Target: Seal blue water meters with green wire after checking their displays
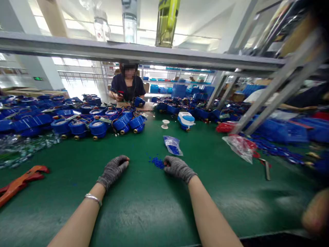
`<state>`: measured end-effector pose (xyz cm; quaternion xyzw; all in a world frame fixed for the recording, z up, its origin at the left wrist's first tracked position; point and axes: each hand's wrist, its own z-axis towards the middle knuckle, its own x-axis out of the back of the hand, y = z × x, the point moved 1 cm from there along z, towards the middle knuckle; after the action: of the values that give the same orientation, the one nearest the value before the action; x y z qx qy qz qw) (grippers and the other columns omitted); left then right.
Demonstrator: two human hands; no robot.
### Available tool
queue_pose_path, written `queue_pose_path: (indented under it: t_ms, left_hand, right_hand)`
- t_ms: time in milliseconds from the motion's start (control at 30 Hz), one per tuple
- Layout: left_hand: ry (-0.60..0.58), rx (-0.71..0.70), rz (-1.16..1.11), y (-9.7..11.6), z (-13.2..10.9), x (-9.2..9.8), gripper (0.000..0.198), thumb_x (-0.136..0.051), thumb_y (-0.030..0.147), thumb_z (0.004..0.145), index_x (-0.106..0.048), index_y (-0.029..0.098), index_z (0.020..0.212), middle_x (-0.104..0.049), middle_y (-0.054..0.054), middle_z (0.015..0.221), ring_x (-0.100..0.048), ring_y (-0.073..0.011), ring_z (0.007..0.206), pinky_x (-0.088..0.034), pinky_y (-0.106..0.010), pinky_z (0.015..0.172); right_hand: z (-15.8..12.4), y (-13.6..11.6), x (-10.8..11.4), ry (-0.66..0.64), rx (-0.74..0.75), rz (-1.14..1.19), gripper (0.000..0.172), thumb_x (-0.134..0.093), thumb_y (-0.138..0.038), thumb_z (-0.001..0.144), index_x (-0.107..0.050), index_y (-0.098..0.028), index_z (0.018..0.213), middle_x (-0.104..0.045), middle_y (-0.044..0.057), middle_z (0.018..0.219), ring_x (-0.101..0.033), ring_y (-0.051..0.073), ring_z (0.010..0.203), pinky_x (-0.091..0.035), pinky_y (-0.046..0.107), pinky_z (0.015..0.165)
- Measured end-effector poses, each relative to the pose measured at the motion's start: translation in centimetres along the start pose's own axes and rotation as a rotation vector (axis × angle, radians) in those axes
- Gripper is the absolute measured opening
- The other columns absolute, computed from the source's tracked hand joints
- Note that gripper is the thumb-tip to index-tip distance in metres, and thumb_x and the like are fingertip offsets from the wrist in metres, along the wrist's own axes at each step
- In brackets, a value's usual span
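Observation:
A small heap of tiny blue pieces (157, 162) lies loose on the green tabletop. My right hand (179, 168), in a grey knit fingerless glove, is at the right edge of this heap, its fingers bent together. What its fingertips pinch, if anything, is hidden. To the left of the heap, apart from it, my left hand (114, 170) rests low over the table in a matching glove. Its fingers are curled with the thumb close to them, and I cannot make out anything in them. Just behind the heap lies a clear plastic bag (173, 145) with more blue pieces inside.
Blue meters with brass fittings (97, 129) crowd the back left. A white spool (165, 124) and a blue-and-white meter (186, 120) stand behind the bag. Orange tool (23, 181) at left; red-filled bag (240, 146) at right. A co-worker (128, 84) sits opposite, beneath a shelf (144, 51).

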<state>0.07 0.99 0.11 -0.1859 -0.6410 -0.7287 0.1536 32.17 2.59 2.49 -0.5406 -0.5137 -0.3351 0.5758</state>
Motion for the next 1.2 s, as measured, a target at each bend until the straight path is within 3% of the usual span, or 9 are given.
queue_pose_path:
  t_ms: [267, 433, 533, 600, 700, 800, 900, 1033, 1200]
  left_hand:
    - [0.019, 0.002, 0.049, 0.4, -0.2, 0.1, 0.035, -0.062, 0.045, 0.078, -0.069, 0.018, 0.099, -0.073, -0.009, 0.104, -0.065, -0.0288, 0.101, -0.049, -0.044, 0.095]
    - [-0.04, -0.055, 0.055, 1.8, -1.1, -1.2, 0.029, -0.06, 0.039, 0.081, -0.069, 0.018, 0.1, -0.073, -0.009, 0.103, -0.066, -0.0254, 0.099, -0.051, -0.04, 0.094]
    - [-0.144, -0.108, 0.063, 2.7, -1.8, -1.9, 0.029, -0.065, 0.035, 0.078, -0.07, 0.019, 0.101, -0.073, -0.007, 0.104, -0.066, -0.0235, 0.1, -0.051, -0.037, 0.094]
    - [-0.205, -0.128, 0.072, 3.1, -2.2, -1.8, 0.03, -0.067, 0.032, 0.076, -0.07, 0.018, 0.103, -0.072, -0.008, 0.106, -0.066, -0.0231, 0.102, -0.051, -0.036, 0.094]
    - [-0.294, -0.137, 0.083, 3.4, -2.7, -1.3, 0.034, -0.07, 0.03, 0.075, -0.068, 0.018, 0.106, -0.073, -0.007, 0.105, -0.068, -0.021, 0.098, -0.053, -0.033, 0.09]
    - [-0.359, -0.163, 0.124, 3.7, -3.1, -1.1, 0.038, -0.075, 0.029, 0.071, -0.069, 0.02, 0.108, -0.073, -0.004, 0.104, -0.068, -0.02, 0.095, -0.054, -0.031, 0.087]
    - [-0.347, -0.206, 0.199, 4.0, -3.4, -1.9, 0.038, -0.075, 0.028, 0.07, -0.07, 0.021, 0.107, -0.072, -0.004, 0.101, -0.066, -0.0206, 0.092, -0.052, -0.032, 0.084]
    - [-0.237, -0.233, 0.314, 4.3, -3.3, -3.6, 0.031, -0.071, 0.027, 0.074, -0.071, 0.019, 0.104, -0.069, -0.005, 0.091, -0.063, -0.022, 0.085, -0.049, -0.035, 0.08]
    - [-0.176, -0.254, 0.399, 4.8, -3.1, -4.5, 0.016, -0.066, 0.026, 0.079, -0.072, 0.02, 0.093, -0.069, -0.004, 0.084, -0.063, -0.0201, 0.079, -0.047, -0.032, 0.076]
  right_hand:
    - [-0.2, -1.2, 1.1, 0.027, 0.007, 0.008, 0.011, -0.062, -0.019, 0.08, -0.071, -0.014, 0.086, -0.07, 0.009, 0.081, -0.062, 0.02, 0.072, -0.041, 0.027, 0.063]
    - [-1.6, -6.6, 0.7, 0.104, 0.208, 0.064, 0.019, -0.053, -0.023, 0.09, -0.067, -0.015, 0.099, -0.07, 0.007, 0.097, -0.062, 0.017, 0.086, -0.045, 0.024, 0.076]
    - [-2.4, -10.3, -1.0, 0.043, 0.348, 0.081, 0.016, -0.057, -0.022, 0.087, -0.07, -0.017, 0.095, -0.07, 0.006, 0.094, -0.063, 0.018, 0.087, -0.046, 0.025, 0.079]
    - [-2.7, -11.0, -1.6, -0.007, 0.406, 0.084, 0.015, -0.061, -0.022, 0.084, -0.071, -0.018, 0.093, -0.07, 0.006, 0.092, -0.064, 0.02, 0.086, -0.047, 0.027, 0.079]
    - [-2.6, -8.7, -0.5, 0.001, 0.409, 0.109, 0.02, -0.065, -0.021, 0.081, -0.071, -0.019, 0.1, -0.07, 0.006, 0.098, -0.063, 0.02, 0.09, -0.047, 0.027, 0.08]
    - [-2.1, -4.5, 1.5, 0.092, 0.209, 0.069, 0.02, -0.06, -0.021, 0.086, -0.068, -0.019, 0.104, -0.069, 0.005, 0.101, -0.063, 0.018, 0.091, -0.046, 0.025, 0.079]
    - [-1.6, -1.9, 2.3, 0.084, 0.024, -0.033, 0.015, -0.055, -0.021, 0.088, -0.068, -0.017, 0.096, -0.07, 0.007, 0.095, -0.064, 0.018, 0.085, -0.045, 0.026, 0.075]
    - [-0.9, -2.3, 1.4, 0.002, 0.0, -0.098, 0.012, -0.063, -0.022, 0.08, -0.07, -0.018, 0.089, -0.071, 0.006, 0.087, -0.064, 0.02, 0.078, -0.044, 0.026, 0.066]
    - [-0.8, -3.6, 0.9, 0.031, -0.04, -0.155, 0.015, -0.059, -0.022, 0.084, -0.07, -0.016, 0.092, -0.072, 0.01, 0.092, -0.065, 0.022, 0.083, -0.044, 0.028, 0.069]
